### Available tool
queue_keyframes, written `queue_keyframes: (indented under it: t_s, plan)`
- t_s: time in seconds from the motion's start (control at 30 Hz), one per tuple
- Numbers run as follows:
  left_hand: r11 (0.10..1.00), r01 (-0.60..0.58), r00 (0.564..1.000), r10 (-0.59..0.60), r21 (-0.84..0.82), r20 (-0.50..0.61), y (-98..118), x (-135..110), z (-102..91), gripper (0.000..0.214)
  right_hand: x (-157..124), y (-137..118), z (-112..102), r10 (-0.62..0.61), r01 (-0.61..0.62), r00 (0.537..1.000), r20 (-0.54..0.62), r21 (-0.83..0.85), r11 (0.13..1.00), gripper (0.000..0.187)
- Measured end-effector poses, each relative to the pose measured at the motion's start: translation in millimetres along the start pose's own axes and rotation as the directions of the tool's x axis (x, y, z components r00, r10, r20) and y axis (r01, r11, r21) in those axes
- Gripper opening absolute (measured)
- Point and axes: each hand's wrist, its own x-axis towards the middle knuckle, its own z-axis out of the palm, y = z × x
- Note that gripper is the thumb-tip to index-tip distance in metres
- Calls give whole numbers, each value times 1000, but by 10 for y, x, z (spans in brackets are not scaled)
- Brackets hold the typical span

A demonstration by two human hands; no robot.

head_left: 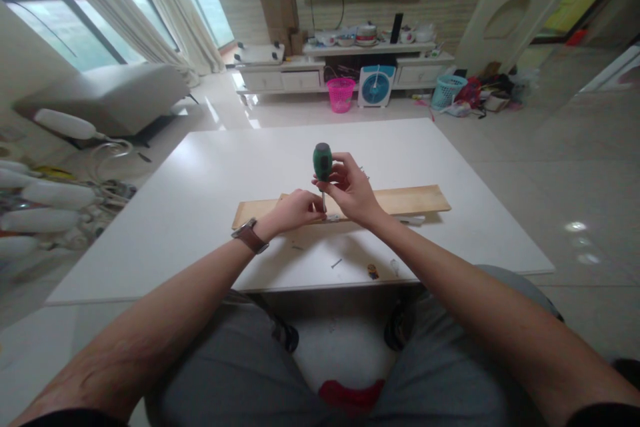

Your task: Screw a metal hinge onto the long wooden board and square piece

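A screwdriver [323, 161] with a green and black handle stands upright, its shaft pointing down. Fingers of my right hand [354, 195] are closed around the lower part of the handle. Close to the tip, my left hand [296, 209] is pinched together; whatever is between its fingertips is too small and covered to make out. Beneath both hands lies a pale wooden board [413, 200], stretching left to right. A small silvery metal piece [333, 218] sits at the board's near edge, just below the tip.
On the white table [190, 233] lie a screw [337, 263], another small thin piece [297, 247], a yellow cartoon figure [373, 271] and a small clear item [395, 267]. A white strip [413, 220] shows by the board's right part. Beyond the table stand a pink basket [341, 95] and a fan [377, 87].
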Motion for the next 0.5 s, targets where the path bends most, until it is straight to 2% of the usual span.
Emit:
queue_keyframes:
  t_s: [0.1,0.17,0.27,0.37,0.5]
  plan:
    - [1000,-5,1000,5,7,29,16,-7,-72,5,-1,-13,-1,0,0,1000,6,15,1000,43]
    - [1000,-3,1000,3,2,2,27,-15,-164,14,0,-21,1,-3,3,1000,11,21,1000,43]
    - [999,-3,995,-2,-52,-101,42,-33,-301,22,-1,-12,4,-12,12,999,31,16,1000,43]
    - [987,-24,983,-5,-157,-184,81,-58,-362,24,-3,22,3,-26,26,998,57,9,1000,43]
    - [946,-105,926,-19,-306,-377,199,-102,-326,37,1,54,1,-31,32,998,55,-24,999,43]
